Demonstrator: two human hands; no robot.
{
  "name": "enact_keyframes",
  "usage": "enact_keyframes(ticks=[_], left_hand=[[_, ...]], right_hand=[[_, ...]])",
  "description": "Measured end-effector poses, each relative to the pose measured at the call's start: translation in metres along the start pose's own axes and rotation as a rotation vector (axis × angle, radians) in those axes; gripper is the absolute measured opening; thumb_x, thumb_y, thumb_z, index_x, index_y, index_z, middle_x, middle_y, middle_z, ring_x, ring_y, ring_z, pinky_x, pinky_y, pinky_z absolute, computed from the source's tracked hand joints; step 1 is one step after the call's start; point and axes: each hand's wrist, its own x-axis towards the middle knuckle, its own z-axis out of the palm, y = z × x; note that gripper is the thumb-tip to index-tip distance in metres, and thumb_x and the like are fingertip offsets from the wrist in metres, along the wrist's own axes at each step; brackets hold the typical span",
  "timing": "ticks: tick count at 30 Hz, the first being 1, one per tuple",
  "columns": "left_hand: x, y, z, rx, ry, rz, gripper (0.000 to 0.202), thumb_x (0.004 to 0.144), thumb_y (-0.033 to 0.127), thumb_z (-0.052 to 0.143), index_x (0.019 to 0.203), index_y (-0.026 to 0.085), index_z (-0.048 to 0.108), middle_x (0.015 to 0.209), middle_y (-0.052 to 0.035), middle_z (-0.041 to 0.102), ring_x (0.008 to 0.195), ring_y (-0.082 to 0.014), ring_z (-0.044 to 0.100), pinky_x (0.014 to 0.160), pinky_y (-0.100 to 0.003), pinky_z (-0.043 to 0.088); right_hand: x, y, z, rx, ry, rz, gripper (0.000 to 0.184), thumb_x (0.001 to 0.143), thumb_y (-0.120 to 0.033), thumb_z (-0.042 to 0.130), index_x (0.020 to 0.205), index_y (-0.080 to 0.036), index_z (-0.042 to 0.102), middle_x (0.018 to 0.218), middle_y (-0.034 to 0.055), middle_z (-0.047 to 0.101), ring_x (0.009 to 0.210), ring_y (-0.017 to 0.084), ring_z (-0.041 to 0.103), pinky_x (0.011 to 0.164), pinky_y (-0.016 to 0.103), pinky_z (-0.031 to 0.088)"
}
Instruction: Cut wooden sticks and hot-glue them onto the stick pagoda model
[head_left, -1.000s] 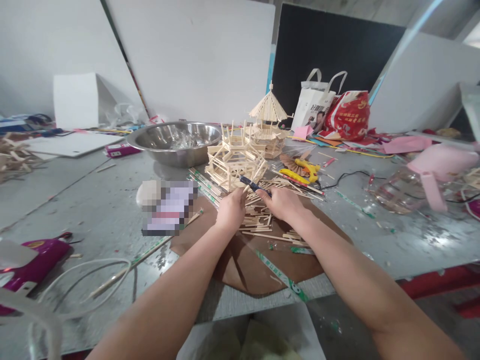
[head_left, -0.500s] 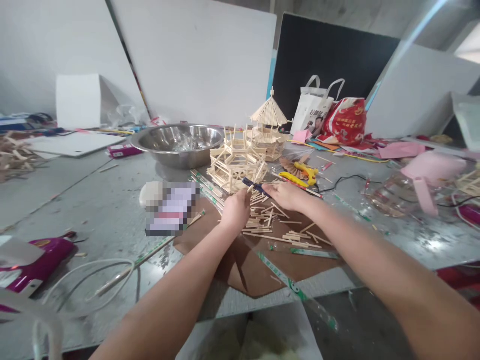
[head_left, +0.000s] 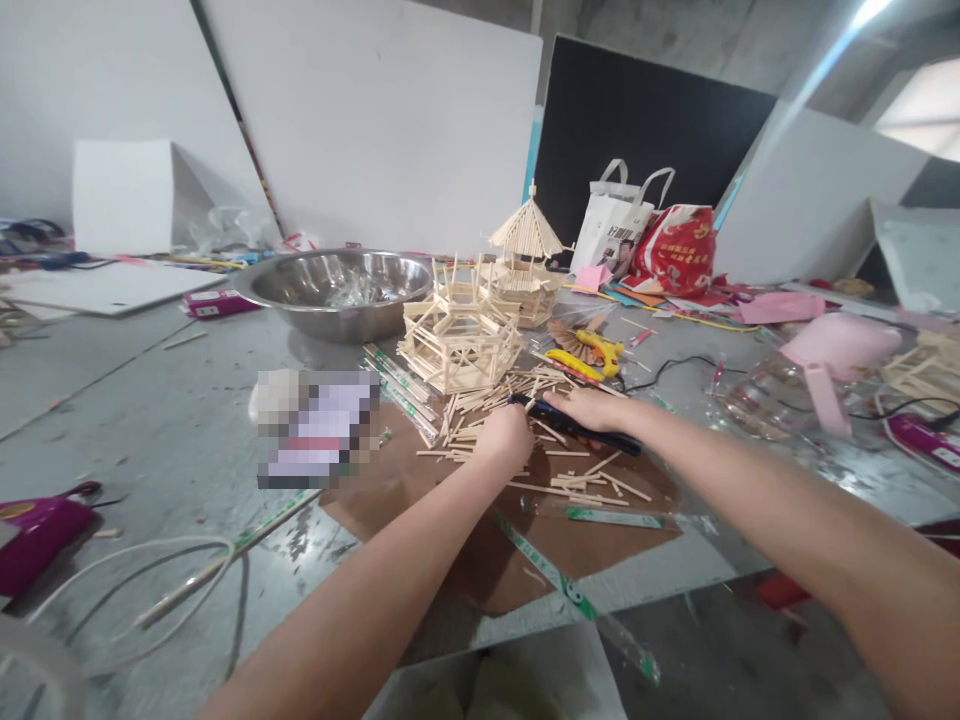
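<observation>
My left hand is curled into a fist on a pile of loose wooden sticks that lies on a brown cardboard sheet; what the fist holds is hidden. My right hand lies palm down over a dark blue cutter, fingers closed along it, pressing it low onto the cardboard. Just beyond both hands stands an open-frame stick model. Behind that is a roofed stick pavilion.
A steel bowl stands at the back left, and a yellow glue gun with a black cord is to the right of the model. Bags and pink paper are at the back right. A white cable and a magenta device are near left.
The right hand has dropped with the cutter from beside the stick model down onto the cardboard. The left fist has shifted slightly right among the sticks. The view has turned a little right.
</observation>
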Motion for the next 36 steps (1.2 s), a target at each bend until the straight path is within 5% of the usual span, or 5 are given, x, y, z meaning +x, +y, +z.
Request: enact_keyframes(ticks=[20, 26, 36], left_hand=[[-0.001, 0.002, 0.002, 0.078, 0.0, -0.026, 0.022, 0.072, 0.015, 0.039, 0.084, 0.012, 0.057, 0.083, -0.0138, 0.062, 0.08, -0.0228, 0.059, 0.069, -0.032, 0.044], [-0.002, -0.002, 0.002, 0.062, 0.013, -0.003, 0.023, 0.074, 0.012, 0.036, 0.084, 0.012, 0.057, 0.084, -0.0134, 0.062, 0.083, -0.0205, 0.058, 0.072, -0.029, 0.043], [0.004, -0.015, -0.022, 0.0, 0.097, 0.078, 0.029, 0.08, 0.024, 0.03, 0.079, 0.015, 0.057, 0.074, -0.0091, 0.062, 0.072, -0.0169, 0.058, 0.063, -0.025, 0.04]], right_hand=[[0.005, -0.004, 0.006, -0.122, 0.028, 0.021, 0.077, 0.065, -0.073, 0.006, 0.061, -0.013, 0.054, 0.056, 0.0113, 0.06, 0.045, 0.018, 0.058, 0.053, 0.029, 0.047], [0.003, -0.006, 0.015, -0.228, 0.143, 0.059, 0.08, 0.071, -0.065, -0.002, 0.059, -0.012, 0.056, 0.048, 0.0102, 0.057, 0.05, 0.017, 0.059, 0.061, 0.027, 0.046], [0.003, -0.002, 0.001, 0.123, -0.044, 0.059, 0.076, 0.062, -0.075, 0.006, 0.073, -0.017, 0.055, 0.058, 0.0081, 0.06, 0.047, 0.019, 0.057, 0.052, 0.035, 0.046]])
